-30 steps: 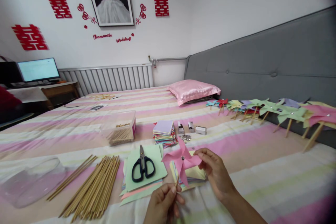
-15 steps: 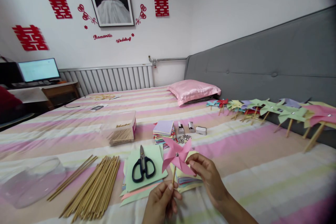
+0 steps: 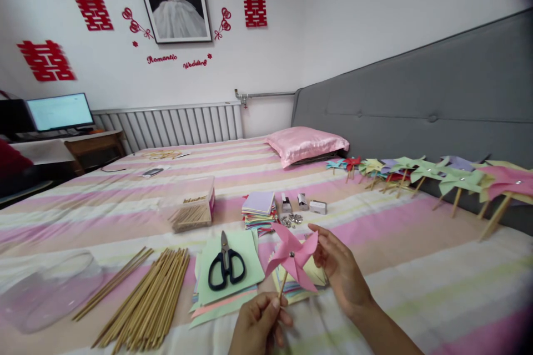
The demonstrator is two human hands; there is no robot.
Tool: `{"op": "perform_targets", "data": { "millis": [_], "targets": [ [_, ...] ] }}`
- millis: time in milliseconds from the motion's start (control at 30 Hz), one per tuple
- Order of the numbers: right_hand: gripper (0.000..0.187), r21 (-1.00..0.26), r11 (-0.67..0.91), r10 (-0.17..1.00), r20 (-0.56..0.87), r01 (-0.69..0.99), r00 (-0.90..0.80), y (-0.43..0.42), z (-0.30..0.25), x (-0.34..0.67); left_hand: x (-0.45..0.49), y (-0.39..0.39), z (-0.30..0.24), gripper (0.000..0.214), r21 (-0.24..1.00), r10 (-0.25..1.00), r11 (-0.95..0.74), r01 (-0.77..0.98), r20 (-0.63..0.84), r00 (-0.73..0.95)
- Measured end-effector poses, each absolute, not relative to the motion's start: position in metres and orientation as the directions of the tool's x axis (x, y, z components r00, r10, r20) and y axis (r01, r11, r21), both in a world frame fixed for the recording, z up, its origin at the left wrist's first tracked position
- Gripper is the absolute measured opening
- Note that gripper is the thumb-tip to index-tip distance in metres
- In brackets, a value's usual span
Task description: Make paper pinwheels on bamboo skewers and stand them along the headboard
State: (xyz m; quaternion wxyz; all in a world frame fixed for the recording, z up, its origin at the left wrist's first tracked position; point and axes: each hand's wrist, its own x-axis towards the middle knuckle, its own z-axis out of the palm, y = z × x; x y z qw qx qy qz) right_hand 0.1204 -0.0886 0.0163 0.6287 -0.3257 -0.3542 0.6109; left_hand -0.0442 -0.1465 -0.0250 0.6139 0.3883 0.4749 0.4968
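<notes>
A pink paper pinwheel [image 3: 292, 255] on a thin wooden stick [image 3: 282, 284] is up in front of me, with a silver pin at its centre. My left hand [image 3: 262, 319] pinches the stick below the blades. Beside the right blade is my right hand [image 3: 339, 272], its fingers stretched out and apart; whether a fingertip touches the paper I cannot tell. Behind the pinwheel lies a stack of pale paper sheets [image 3: 318, 274], partly covered. To the left, black-handled scissors [image 3: 226, 266] rest on green paper sheets [image 3: 250, 252].
A bundle of wooden sticks [image 3: 150, 302] and a clear lid [image 3: 50, 294] lie left. Farther back stand a clear box of sticks [image 3: 194, 213], a stack of coloured squares [image 3: 259, 204], silver pins [image 3: 291, 220] and small boxes [image 3: 318, 207]. Finished pinwheels [image 3: 462, 179] line the headboard [image 3: 408, 89].
The pinwheel has moved slightly right and down, and its blades have turned. My left hand has shifted right with it. My right hand has moved right and its fingers have opened.
</notes>
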Motion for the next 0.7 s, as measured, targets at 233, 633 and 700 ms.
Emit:
{"op": "perform_targets", "data": {
  "millis": [233, 633, 700],
  "targets": [
    [0.023, -0.862, 0.06, 0.997, 0.071, -0.504, -0.004, -0.086, 0.016, 0.124, -0.043, -0.146, -0.025, 0.038, 0.952, 0.974, 0.224, -0.21, -0.212, 0.081],
    [0.028, -0.903, 0.061, 0.981, 0.134, -0.426, -0.144, -0.092, 0.01, 0.113, -0.045, -0.146, -0.026, 0.036, 0.937, 0.975, 0.22, -0.272, -0.214, 0.052],
    [0.029, -0.915, 0.066, 0.977, 0.14, -0.397, -0.161, -0.093, 0.007, 0.107, -0.044, -0.146, -0.027, 0.036, 0.935, 0.975, 0.221, -0.279, -0.212, 0.061]
  ]
}}
